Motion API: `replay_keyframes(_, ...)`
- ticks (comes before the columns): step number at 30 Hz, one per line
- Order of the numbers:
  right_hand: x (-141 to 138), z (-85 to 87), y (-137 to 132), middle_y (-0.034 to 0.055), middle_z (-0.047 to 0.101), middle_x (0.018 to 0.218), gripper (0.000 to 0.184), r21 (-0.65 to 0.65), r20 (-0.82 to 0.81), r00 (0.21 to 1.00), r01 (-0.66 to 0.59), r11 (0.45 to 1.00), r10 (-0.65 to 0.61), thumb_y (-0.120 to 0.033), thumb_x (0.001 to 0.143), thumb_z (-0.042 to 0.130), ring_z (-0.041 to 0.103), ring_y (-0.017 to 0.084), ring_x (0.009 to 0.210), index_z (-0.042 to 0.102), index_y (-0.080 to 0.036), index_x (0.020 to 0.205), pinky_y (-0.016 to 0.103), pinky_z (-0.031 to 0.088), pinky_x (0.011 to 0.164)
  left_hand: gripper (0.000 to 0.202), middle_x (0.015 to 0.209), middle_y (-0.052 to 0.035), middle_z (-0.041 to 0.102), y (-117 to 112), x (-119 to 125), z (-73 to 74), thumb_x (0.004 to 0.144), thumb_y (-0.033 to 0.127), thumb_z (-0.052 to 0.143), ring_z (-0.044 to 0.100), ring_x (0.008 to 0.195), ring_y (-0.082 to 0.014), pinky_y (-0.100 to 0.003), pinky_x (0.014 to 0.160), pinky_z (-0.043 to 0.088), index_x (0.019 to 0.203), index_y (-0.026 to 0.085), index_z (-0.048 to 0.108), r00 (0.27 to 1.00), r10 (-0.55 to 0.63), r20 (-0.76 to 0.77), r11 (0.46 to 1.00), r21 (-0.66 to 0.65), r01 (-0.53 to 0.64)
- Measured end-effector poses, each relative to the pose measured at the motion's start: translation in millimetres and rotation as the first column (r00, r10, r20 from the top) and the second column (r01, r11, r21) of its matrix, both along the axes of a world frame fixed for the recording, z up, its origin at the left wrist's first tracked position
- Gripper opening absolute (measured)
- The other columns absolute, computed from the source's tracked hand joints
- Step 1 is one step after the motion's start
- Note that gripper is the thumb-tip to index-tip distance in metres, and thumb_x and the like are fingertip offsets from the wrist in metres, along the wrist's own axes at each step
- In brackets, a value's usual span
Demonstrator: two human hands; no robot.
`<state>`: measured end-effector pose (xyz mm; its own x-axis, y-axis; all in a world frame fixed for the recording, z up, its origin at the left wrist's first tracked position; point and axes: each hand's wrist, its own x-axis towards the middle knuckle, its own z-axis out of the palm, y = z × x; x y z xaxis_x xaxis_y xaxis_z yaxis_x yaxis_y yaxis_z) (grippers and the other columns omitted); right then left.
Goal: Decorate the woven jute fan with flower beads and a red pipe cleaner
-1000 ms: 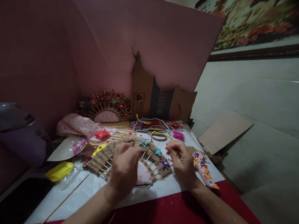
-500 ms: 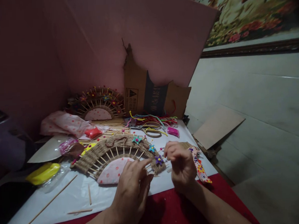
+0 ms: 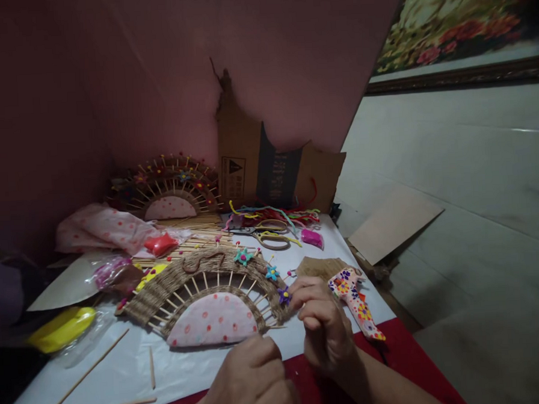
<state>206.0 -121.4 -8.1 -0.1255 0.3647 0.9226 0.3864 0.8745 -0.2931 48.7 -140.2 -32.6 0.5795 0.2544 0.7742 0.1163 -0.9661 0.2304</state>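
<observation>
A half-round woven fan piece [image 3: 174, 285] with stick spokes and a pink dotted half disc [image 3: 212, 321] lies on the white sheet in front of me. Small clay flowers, teal [image 3: 244, 256], blue [image 3: 272, 273] and purple [image 3: 284, 296], sit along its right rim. My right hand [image 3: 325, 325] is curled with fingertips pinched together just right of the purple flower. My left hand [image 3: 256, 380] is closed near the bottom edge, below the disc and off the fan. What either hand holds is hidden.
A flower-patterned glue gun [image 3: 357, 304] lies right of my right hand. Scissors [image 3: 267, 236], coloured cords, pink clay [image 3: 312, 239], red clay [image 3: 160, 244] and yellow clay [image 3: 61, 328] surround the fan. A second decorated fan [image 3: 167, 186] and torn cardboard box [image 3: 268, 169] stand behind. Skewers [image 3: 80, 381] lie at left.
My left hand has drawn back off the fan toward me, uncovering the dotted disc. My right hand has come down closer beside the purple flower.
</observation>
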Motion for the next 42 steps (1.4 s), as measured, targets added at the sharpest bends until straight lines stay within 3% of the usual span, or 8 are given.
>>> replay_keyframes(4,-0.7,-5.7,5.5,0.0044,0.061,0.08,0.014,-0.108,-0.052,0.999,-0.02,0.994,0.014,-0.025,0.093,0.037,0.06,0.017,0.078,0.048,-0.021,0.085,0.036,0.05,0.07,0.036,0.047,0.0022,0.038,-5.0,5.5,-9.7,0.093,0.016,0.027,0.034,0.045,-0.0113,-0.025,0.042,0.031,0.064,0.02,0.047,1.0,-0.011,-0.018,1.0,0.008,0.011)
replay_keyframes(7,-4.5,-10.1,4.7,0.009,0.062,0.097,0.018,-0.346,-0.028,0.988,-0.154,0.926,0.154,-0.026,0.094,0.034,0.06,0.015,0.078,0.048,-0.02,0.085,0.031,0.049,0.069,0.038,0.049,0.001,0.042,-10.7,4.7,-3.0,0.094,0.015,0.022,0.037,0.046,-0.0114,-0.025,0.041,0.032,0.064,0.02,0.046,1.0,-0.012,-0.017,1.0,0.009,0.012)
replay_keyframes(11,-6.5,-10.8,-5.1,-0.0017,0.05,0.057,0.026,-0.553,0.038,0.922,-0.302,0.777,0.386,-0.032,0.093,0.036,0.047,0.01,0.051,0.049,-0.019,0.074,0.022,0.041,0.051,0.036,0.051,0.0006,0.046,-19.5,-0.1,13.5,0.095,0.018,0.019,0.04,0.05,-0.0116,-0.024,0.045,0.036,0.069,0.02,0.044,0.999,-0.033,0.027,0.999,0.028,0.032)
replay_keyframes(17,0.9,-7.6,-11.4,-0.007,0.033,0.052,0.025,-0.335,-0.455,0.883,-0.287,0.898,0.113,-0.026,0.095,0.035,0.028,0.006,0.04,0.043,-0.019,0.072,0.02,0.021,0.04,0.021,0.057,-0.002,0.05,-14.9,-9.5,26.7,0.092,0.017,0.032,0.042,0.055,-0.0133,-0.029,0.052,0.035,0.074,0.018,0.042,0.996,0.069,0.051,0.998,0.004,-0.069)
replay_keyframes(20,1.5,-4.1,-6.0,-0.0071,0.033,0.053,0.022,-0.17,-0.534,0.842,-0.203,0.964,0.084,-0.026,0.094,0.037,0.028,0.006,0.041,0.043,-0.019,0.073,0.02,0.02,0.041,0.019,0.056,0.0003,0.048,-1.3,-14.5,22.8,0.087,0.018,0.047,0.042,0.055,-0.0124,-0.027,0.052,0.032,0.068,0.018,0.042,0.983,0.175,0.057,0.984,0.012,-0.176)
replay_keyframes(27,3.8,-6.4,6.1,-0.0057,0.039,0.059,0.007,-0.105,-0.433,0.902,-0.06,0.993,0.009,-0.023,0.091,0.044,0.04,0.009,0.05,0.044,-0.02,0.084,0.022,0.033,0.048,0.013,0.064,0.0023,0.054,19.5,-29.2,23.1,0.083,0.005,0.049,0.049,0.058,-0.0092,-0.021,0.056,0.038,0.077,0.017,0.051,0.907,0.375,0.194,0.927,-0.066,-0.369)
replay_keyframes(35,-4.4,-18.0,-6.3,-0.0043,0.04,0.062,0.017,-0.188,-0.331,0.944,-0.061,0.98,-0.005,-0.021,0.095,0.03,0.041,0.009,0.053,0.038,-0.021,0.08,0.023,0.035,0.052,0.018,0.061,0.0002,0.047,1.1,-25.4,25.2,0.084,0.005,0.034,0.04,0.057,-0.0133,-0.027,0.054,0.028,0.074,0.018,0.042,0.996,0.092,-0.006,0.996,0.005,-0.092)
replay_keyframes(42,-3.1,-31.1,-21.3,-0.0001,0.05,0.063,0.019,-0.276,0.017,1.0,-0.013,0.961,0.019,-0.018,0.092,0.037,0.049,0.012,0.06,0.045,-0.02,0.075,0.026,0.037,0.056,0.023,0.056,0.0003,0.045,1.8,-28.4,28.3,0.089,0.011,0.033,0.039,0.053,-0.013,-0.028,0.051,0.025,0.067,0.018,0.038,0.983,0.149,-0.105,0.987,0.072,-0.142)
